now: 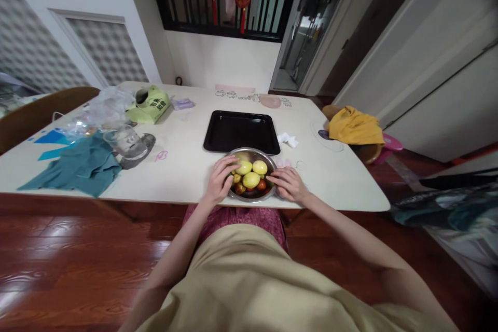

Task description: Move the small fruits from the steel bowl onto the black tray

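A round metal bowl (268,196) stands at the table's near edge. Several yellow, lemon-like fruits (251,180) lie in it, with smaller reddish-brown round fruits (240,188) around and under them. My left hand (221,178) holds the bowl's left side, its fingers reaching over the rim beside the yellow fruits. On the opposite side my right hand (288,183) grips the rim, fingertips just inside the bowl. Right behind the bowl lies a black rectangular baking tray (241,132) with nothing on it.
To the left are a teal cloth (80,166), a clear plastic cup (128,142), a clear plastic bag (107,106) and a green tissue box (151,105). A crumpled white tissue (288,139) lies right of the tray. A yellow cloth (355,125) hangs over a chair at the right.
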Motion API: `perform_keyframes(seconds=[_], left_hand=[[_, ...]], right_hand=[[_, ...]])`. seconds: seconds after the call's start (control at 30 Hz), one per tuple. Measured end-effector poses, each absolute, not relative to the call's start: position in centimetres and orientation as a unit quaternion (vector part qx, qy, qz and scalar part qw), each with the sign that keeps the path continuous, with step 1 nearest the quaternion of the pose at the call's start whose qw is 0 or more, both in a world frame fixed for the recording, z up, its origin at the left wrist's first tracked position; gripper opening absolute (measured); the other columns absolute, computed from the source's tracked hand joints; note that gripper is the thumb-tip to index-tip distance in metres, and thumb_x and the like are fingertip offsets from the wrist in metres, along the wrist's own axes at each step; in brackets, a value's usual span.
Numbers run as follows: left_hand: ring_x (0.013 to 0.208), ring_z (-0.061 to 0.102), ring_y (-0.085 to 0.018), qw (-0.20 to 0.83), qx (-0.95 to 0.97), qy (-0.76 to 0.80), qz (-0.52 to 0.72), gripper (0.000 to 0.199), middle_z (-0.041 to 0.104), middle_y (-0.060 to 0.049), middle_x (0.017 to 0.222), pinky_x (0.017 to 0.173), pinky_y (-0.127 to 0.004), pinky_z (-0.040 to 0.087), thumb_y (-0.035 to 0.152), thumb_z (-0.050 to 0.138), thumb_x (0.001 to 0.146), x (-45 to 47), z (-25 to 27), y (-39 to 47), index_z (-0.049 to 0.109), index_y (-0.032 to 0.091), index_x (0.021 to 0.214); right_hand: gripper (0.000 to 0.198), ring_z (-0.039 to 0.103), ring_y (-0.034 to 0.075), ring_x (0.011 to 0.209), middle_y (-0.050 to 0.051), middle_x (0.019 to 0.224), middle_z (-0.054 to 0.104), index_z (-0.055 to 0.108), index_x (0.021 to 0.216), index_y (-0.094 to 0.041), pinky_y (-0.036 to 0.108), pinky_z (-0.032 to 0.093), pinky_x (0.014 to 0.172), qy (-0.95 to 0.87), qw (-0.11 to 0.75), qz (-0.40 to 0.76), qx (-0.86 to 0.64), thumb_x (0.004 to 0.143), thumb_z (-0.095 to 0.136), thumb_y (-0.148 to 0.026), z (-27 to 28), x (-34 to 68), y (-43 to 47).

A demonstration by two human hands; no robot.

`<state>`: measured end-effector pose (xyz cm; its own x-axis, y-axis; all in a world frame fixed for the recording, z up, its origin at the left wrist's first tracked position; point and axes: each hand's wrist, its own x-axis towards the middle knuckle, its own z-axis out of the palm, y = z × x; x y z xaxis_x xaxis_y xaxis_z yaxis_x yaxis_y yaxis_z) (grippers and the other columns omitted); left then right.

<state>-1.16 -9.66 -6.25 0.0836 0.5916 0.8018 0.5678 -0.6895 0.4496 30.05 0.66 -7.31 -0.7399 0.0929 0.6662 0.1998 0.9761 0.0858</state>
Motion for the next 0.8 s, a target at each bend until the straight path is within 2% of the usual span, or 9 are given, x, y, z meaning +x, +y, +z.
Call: perform_keyframes(seconds=[0.1, 0.2, 0.3, 0.43, 0.63, 0.8], left_hand=[[0.135, 0.059, -0.030, 0.011, 0.736, 0.384, 0.558, 0.043, 0.067, -0.016, 0.135, 0.115, -0.057, 0.046, 0.041, 0.036, 0.111, -1.2, -6.3, -9.7, 0.068, 0.020, 0.130], [0.137, 0.058, -0.030, 0.013, 0.737, 0.372, 0.565, 0.040, 0.067, -0.016, 0.136, 0.115, -0.055, 0.046, 0.037, 0.037, 0.111, -1.1, -6.3, -9.7, 0.067, 0.020, 0.131], [0.137, 0.058, -0.030, 0.013, 0.738, 0.375, 0.560, 0.040, 0.067, -0.016, 0.136, 0.114, -0.056, 0.046, 0.037, 0.037, 0.111, -1.1, -6.3, -9.8, 0.067, 0.020, 0.132], [0.137, 0.058, -0.031, 0.016, 0.740, 0.374, 0.560, 0.041, 0.067, -0.016, 0.136, 0.114, -0.057, 0.047, 0.039, 0.037, 0.111, -1.0, -6.4, -9.7, 0.067, 0.020, 0.132], [0.140, 0.057, -0.032, 0.035, 0.748, 0.372, 0.549, 0.045, 0.063, -0.017, 0.144, 0.116, -0.058, 0.046, 0.041, 0.038, 0.111, -1.2, -6.5, -9.7, 0.062, 0.022, 0.142], [0.150, 0.049, -0.032, 0.069, 0.776, 0.410, 0.475, 0.056, 0.049, -0.017, 0.162, 0.123, -0.057, 0.041, 0.048, 0.047, 0.108, -1.5, -5.4, -9.5, 0.045, 0.027, 0.160]], right_hand=[[0.043, 0.067, 0.027, 0.120, 0.015, 0.121, 0.075, 0.069, 0.138, -0.019, 0.047, 0.052, 0.101, -0.947, 0.308, -0.066, -0.057, 0.107, 0.049, -0.041, -6.6, 30.3, 0.4], [0.041, 0.069, 0.026, 0.118, 0.015, 0.115, 0.077, 0.070, 0.131, -0.017, 0.048, 0.053, 0.103, -0.957, 0.280, -0.068, -0.032, 0.105, 0.059, -0.046, -6.0, 29.8, 0.2], [0.027, 0.071, 0.022, 0.111, 0.013, 0.106, 0.079, 0.073, 0.118, -0.017, 0.043, 0.056, 0.101, -0.954, 0.287, -0.086, -0.012, 0.108, 0.053, -0.031, -6.0, 28.9, 0.5], [0.034, 0.073, 0.016, 0.095, 0.007, 0.098, 0.080, 0.075, 0.105, -0.022, 0.038, 0.059, 0.097, -0.947, 0.308, -0.091, -0.004, 0.108, 0.042, -0.015, -6.7, 28.0, 1.2], [0.030, 0.073, 0.015, 0.092, 0.006, 0.098, 0.079, 0.072, 0.094, -0.022, 0.036, 0.058, 0.098, -0.941, 0.320, -0.107, -0.002, 0.106, 0.048, -0.010, -6.2, 27.7, 0.5], [0.037, 0.070, 0.016, 0.088, 0.004, 0.092, 0.077, 0.071, 0.093, -0.023, 0.039, 0.057, 0.100, -0.941, 0.313, -0.128, -0.017, 0.108, 0.039, -0.010, -3.9, 27.4, 1.0]])
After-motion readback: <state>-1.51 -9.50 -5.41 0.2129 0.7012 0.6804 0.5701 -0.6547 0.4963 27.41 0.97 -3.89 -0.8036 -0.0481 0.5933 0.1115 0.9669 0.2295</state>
